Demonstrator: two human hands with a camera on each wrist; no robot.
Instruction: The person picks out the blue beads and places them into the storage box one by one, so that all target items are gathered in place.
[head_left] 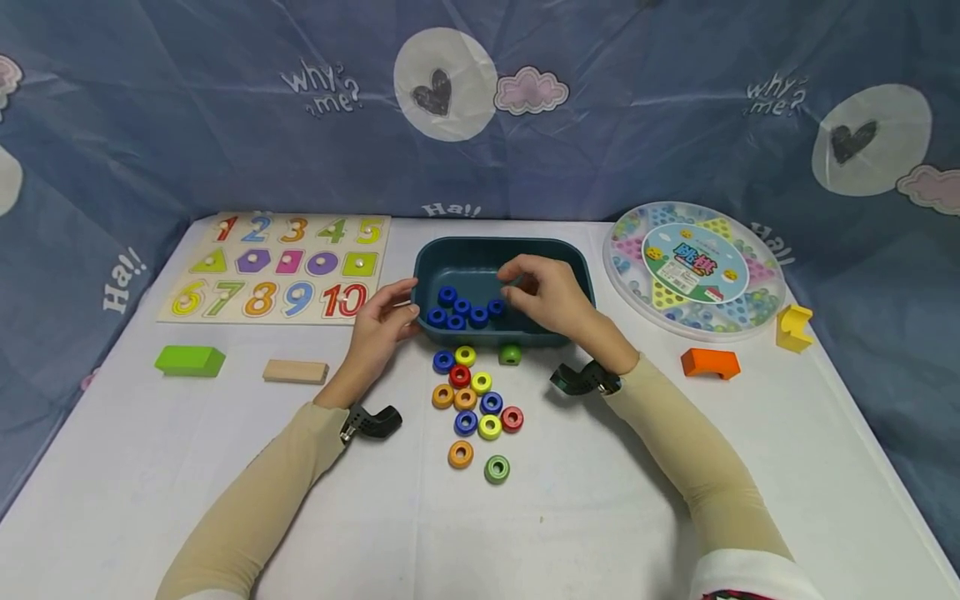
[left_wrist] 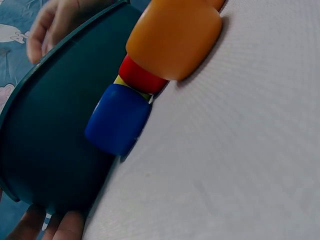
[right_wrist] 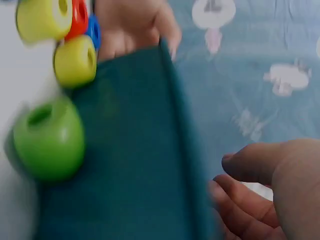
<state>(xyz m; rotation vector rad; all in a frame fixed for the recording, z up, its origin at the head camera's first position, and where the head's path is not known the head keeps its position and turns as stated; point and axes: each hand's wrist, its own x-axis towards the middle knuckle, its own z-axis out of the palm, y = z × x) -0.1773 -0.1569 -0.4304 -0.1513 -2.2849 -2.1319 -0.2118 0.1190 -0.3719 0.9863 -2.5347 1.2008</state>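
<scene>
A dark green tray [head_left: 501, 339] holds several blue ring beads [head_left: 478, 317] in its left half. At the tray's left end, my left hand [head_left: 378, 327] touches the outer wall, its fingertips [left_wrist: 70, 227] right against the plastic in the left wrist view. Over the inside of the tray is my right hand [head_left: 551, 296], thumb and forefinger apart with nothing visible between them. Its fingertips hang close to the rightmost blue bead [head_left: 497, 307]. In the right wrist view the right thumb [right_wrist: 250, 162] also stands away from the other fingers.
In front of the tray lie loose beads: green [head_left: 497, 469], orange [head_left: 461, 454], red [head_left: 512, 418], yellow [head_left: 490, 427] and blue [head_left: 466, 423]. A number puzzle board [head_left: 300, 250] is back left, a round game box [head_left: 693, 262] back right. Blocks flank them: green [head_left: 190, 361], wooden [head_left: 296, 372], orange [head_left: 710, 362], yellow [head_left: 793, 328].
</scene>
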